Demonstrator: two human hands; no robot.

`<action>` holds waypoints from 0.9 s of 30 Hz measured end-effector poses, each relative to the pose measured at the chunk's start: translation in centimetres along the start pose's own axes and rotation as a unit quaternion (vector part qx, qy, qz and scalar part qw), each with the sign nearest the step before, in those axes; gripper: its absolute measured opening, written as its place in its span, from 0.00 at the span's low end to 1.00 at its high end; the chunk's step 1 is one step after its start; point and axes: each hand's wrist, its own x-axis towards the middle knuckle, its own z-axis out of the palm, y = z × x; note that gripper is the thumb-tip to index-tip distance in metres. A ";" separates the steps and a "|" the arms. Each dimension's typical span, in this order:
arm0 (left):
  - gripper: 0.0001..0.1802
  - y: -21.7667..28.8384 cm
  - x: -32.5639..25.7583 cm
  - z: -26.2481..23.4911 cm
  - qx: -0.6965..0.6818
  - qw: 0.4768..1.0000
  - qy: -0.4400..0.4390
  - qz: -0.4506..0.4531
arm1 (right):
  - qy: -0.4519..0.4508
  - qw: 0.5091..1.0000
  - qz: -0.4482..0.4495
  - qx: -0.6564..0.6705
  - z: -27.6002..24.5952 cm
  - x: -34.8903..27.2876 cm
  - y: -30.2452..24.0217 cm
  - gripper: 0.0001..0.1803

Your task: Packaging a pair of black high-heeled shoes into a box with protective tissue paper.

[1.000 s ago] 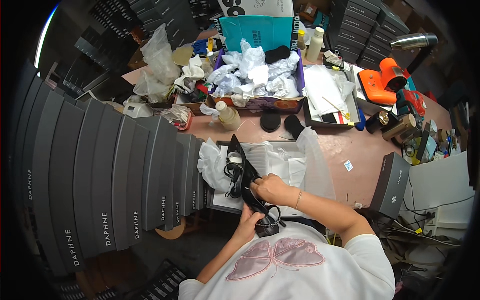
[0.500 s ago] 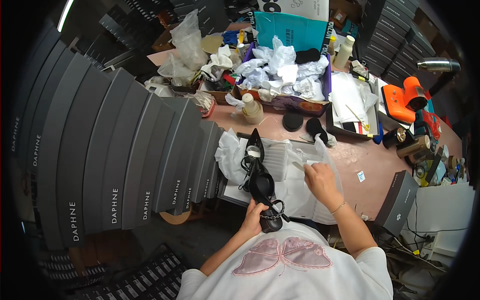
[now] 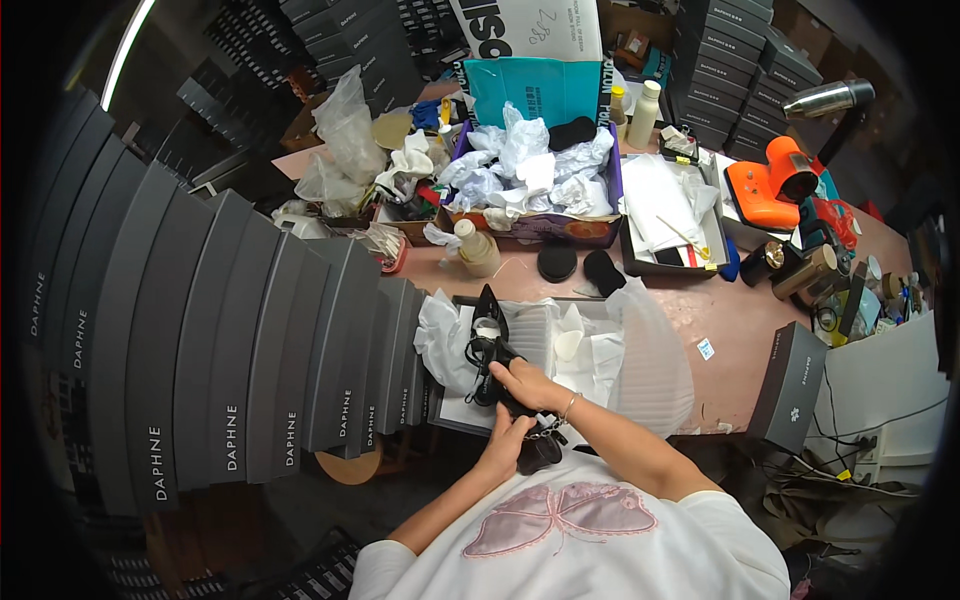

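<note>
A black pointed shoe with a chain strap (image 3: 541,436) is held low over the front edge of an open shoebox (image 3: 470,425). My left hand (image 3: 503,445) is closed round its heel end. My right hand (image 3: 535,388) grips its middle from the right, thumb on top, other fingers partly hidden. Just beyond, a black pointed toe (image 3: 488,303) and a bundle of dark straps show; I cannot tell whether they belong to a second shoe. White tissue paper (image 3: 440,345) and a translucent ribbed sheet (image 3: 652,355) spread out of the box.
Tall stacks of grey shoeboxes (image 3: 210,340) wall the left side. Behind stand a cream bottle (image 3: 477,250), a carton of crumpled paper (image 3: 580,228) and a tray of white sheets (image 3: 665,265). An orange tool (image 3: 765,195) is at right; a dark box (image 3: 788,385) stands nearer.
My right hand has left the white paper and come leftward onto the shoe. My left hand stays at the heel end. The view has shifted slightly.
</note>
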 end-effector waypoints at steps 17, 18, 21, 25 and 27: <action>0.12 7.8 4.8 0.3 -0.086 0.994 -0.004 0.063 | -0.055 0.970 -0.129 -0.199 -3.7 -9.4 -6.6 0.41; 0.12 8.3 4.7 0.3 -0.097 0.993 -0.017 0.072 | 0.091 0.953 -0.260 -0.126 -1.9 -10.3 -4.5 0.38; 0.14 7.0 4.8 -0.4 -0.102 0.994 0.000 0.047 | 0.043 0.954 -0.266 -0.134 -2.2 -9.5 -3.6 0.37; 0.17 9.0 6.0 0.6 -0.120 0.992 -0.025 0.045 | 0.005 0.952 -0.234 -0.200 -3.6 -4.7 -4.6 0.39; 0.19 8.6 5.5 0.1 -0.133 0.990 -0.041 0.019 | -0.019 0.947 -0.257 -0.194 -3.9 -5.1 -4.9 0.38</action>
